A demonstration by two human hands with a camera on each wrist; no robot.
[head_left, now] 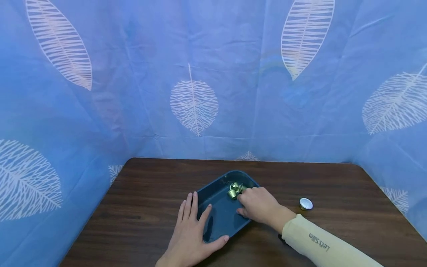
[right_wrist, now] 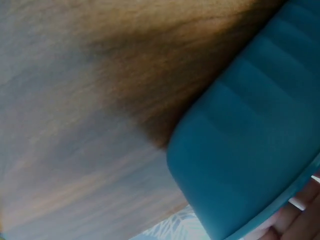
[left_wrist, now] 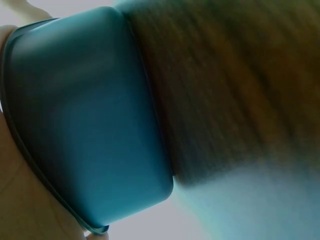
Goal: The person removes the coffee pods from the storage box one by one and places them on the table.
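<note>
A dark blue-green tray (head_left: 221,218) sits at a slant on the table, with several shiny green-gold coffee capsules (head_left: 232,194) clustered near its far end. My left hand (head_left: 189,234) rests against the tray's near-left side, fingers straight and spread along the rim, thumb over the near corner. In the left wrist view the tray's outer wall (left_wrist: 95,110) lies against the palm. Reaching over the right rim, my right hand (head_left: 261,204) has its curled fingers right at the capsules. I cannot tell whether they grip one, since the back of the hand hides the fingertips.
One capsule with a white lid (head_left: 305,204) stands on the table to the right of the tray. The dark wood-grain table (head_left: 140,207) ends at a blue curtain (head_left: 230,111) with white leaf prints, which hangs behind it and along both sides.
</note>
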